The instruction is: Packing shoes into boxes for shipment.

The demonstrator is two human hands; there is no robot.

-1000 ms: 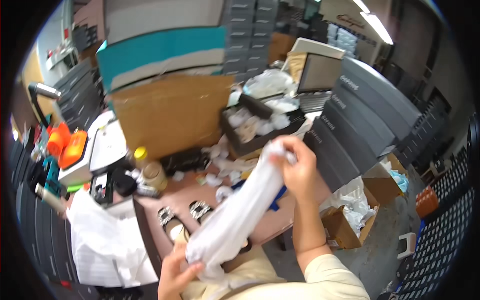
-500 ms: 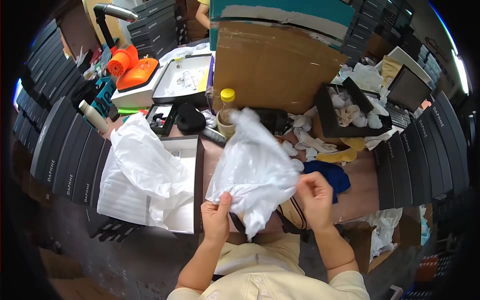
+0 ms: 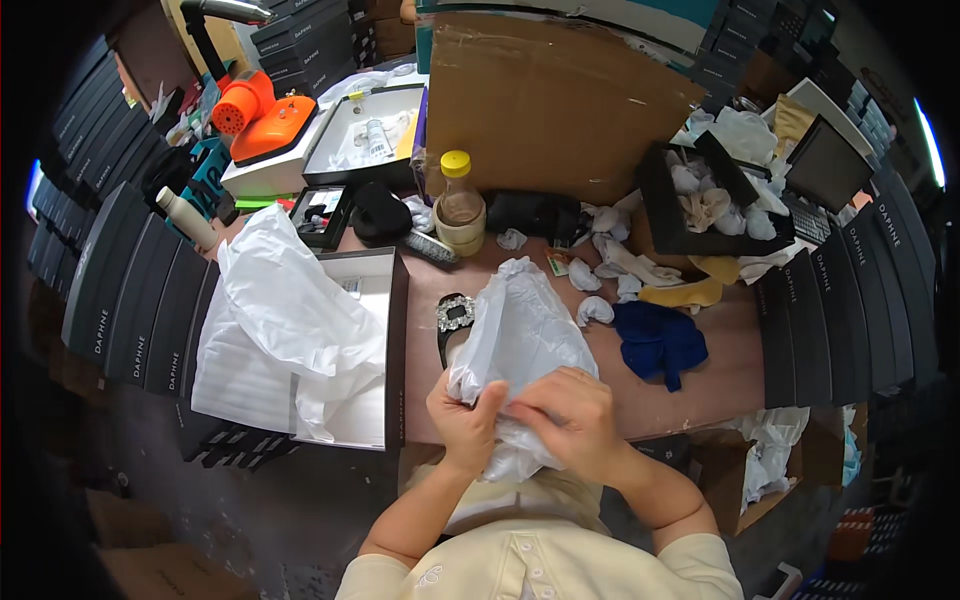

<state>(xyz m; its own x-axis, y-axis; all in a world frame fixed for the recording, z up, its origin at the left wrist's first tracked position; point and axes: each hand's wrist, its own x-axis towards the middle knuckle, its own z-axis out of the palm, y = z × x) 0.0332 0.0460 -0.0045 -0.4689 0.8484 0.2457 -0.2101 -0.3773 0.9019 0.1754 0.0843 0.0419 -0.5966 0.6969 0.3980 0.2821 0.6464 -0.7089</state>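
A thin white plastic bag (image 3: 525,325) hangs between my hands over the front of the table. My left hand (image 3: 466,425) is closed on its lower left edge. Beside it, my right hand (image 3: 572,412) is closed in a pinch at the bag's near edge, fingertips close to my left thumb. A dark shoe with a jewelled buckle (image 3: 455,312) lies behind the bag, which covers most of it. To the left, an open shoe box (image 3: 396,350) holds white tissue paper (image 3: 290,300) and a sheet of white foam wrap (image 3: 240,385), both spilling over its left side.
A blue cloth (image 3: 658,342) and crumpled paper wads lie to the right. Behind are a yellow-capped bottle (image 3: 457,190), a brush (image 3: 430,248) and a tall cardboard panel (image 3: 560,120). Dark shoe boxes (image 3: 810,320) stand along both sides. An orange device (image 3: 272,130) sits back left.
The bag has come lower and nearer, uncovering the bottle and the jewelled buckle. My right hand has moved left to meet my left hand at the bag's edge.
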